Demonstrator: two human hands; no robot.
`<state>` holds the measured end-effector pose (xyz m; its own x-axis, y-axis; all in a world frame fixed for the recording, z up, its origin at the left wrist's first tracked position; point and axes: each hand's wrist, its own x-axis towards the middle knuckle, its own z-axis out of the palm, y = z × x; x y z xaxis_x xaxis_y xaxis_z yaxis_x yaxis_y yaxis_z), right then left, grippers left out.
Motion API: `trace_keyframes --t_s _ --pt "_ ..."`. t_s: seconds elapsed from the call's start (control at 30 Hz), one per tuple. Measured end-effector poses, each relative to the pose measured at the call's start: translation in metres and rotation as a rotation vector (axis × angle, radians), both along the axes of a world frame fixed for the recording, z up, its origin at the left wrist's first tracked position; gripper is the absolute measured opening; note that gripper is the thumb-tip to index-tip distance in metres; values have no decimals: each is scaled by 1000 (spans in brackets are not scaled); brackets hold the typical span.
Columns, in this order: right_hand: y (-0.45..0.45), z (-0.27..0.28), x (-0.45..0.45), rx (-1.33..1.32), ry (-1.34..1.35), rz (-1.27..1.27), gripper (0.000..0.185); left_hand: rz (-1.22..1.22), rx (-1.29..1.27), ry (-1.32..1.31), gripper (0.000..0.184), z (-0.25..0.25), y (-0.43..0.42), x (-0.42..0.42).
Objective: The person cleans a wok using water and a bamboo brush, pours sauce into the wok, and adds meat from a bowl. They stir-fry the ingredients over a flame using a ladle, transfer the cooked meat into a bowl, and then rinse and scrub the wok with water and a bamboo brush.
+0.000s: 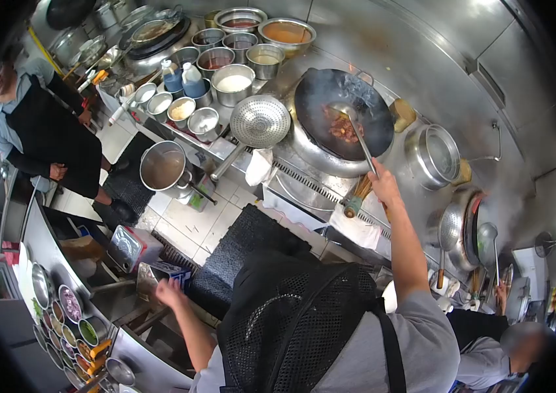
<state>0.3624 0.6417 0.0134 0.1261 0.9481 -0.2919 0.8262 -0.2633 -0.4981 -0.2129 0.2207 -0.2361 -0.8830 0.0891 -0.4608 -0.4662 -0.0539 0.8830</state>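
My right hand (386,186) is closed around the handle of a long metal ladle (358,131). The ladle's bowl rests among browned pieces of food (343,126) inside a black wok (378,121), where smoke rises and a small flame shows at the far rim. Out to the left, my left hand (171,294) hangs in the air near a box and the counter edge. Its fingers are loosely bent and apart, with nothing visible in them. A bamboo brush (358,196) and a white cloth (355,227) lie just below my right hand.
A perforated strainer (260,122) sits left of the wok, near sauce pots (233,85) and bottles (192,82). A pot (164,166) stands lower left. Ingredient bowls (70,302) line the left counter. One person (48,124) stands at left, another (487,357) at lower right.
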Motion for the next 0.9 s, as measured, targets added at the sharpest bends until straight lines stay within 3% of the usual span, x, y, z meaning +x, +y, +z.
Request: trace_keyframes --t_s 0.07,0.17,0.2,0.23,0.27,0.3,0.33,0.37,0.4,0.43,0.5,0.57,0.6,0.67,0.8,0.9 --pt "5 -28 10 175 -137 87 60 -141 40 36 26 -5 49 23" --pt "17 -71 33 227 -198 199 60 -403 -63 235 25 2 127 60" --pt "21 -77 45 311 -62 235 57 -500 -90 337 25 36 157 87" --pt "20 -56 46 308 -56 223 57 -738 -244 501 21 34 177 90" --pt "12 2 31 68 50 72 55 -838 -217 911 21 52 205 113" --pt "6 44 22 -177 157 -78 53 -941 -174 881 24 100 233 150" --pt "-1 44 30 -167 181 -99 53 -1046 -43 851 30 108 262 173" --pt "-10 43 38 -156 205 -119 52 -1191 -79 966 35 144 287 204" --pt "-16 22 61 76 180 31 52 -1280 12 1201 41 155 314 229" --pt "-22 8 75 308 158 182 53 -1433 28 1178 49 180 336 259" --pt "-36 -8 88 229 143 215 53 -1562 99 1397 61 189 385 307" --pt "-34 -19 92 159 126 240 53 -1652 37 1554 78 189 422 343" --pt "-30 -25 94 153 152 248 53 -1659 32 1549 78 178 433 352" --pt "-17 -26 98 146 202 224 54 -1758 -166 1572 89 151 450 366" --pt "-18 1 95 163 263 176 55 -1752 -308 1686 94 141 454 366" --pt "-21 -10 93 143 133 184 55 -1715 -217 1592 85 138 452 370"
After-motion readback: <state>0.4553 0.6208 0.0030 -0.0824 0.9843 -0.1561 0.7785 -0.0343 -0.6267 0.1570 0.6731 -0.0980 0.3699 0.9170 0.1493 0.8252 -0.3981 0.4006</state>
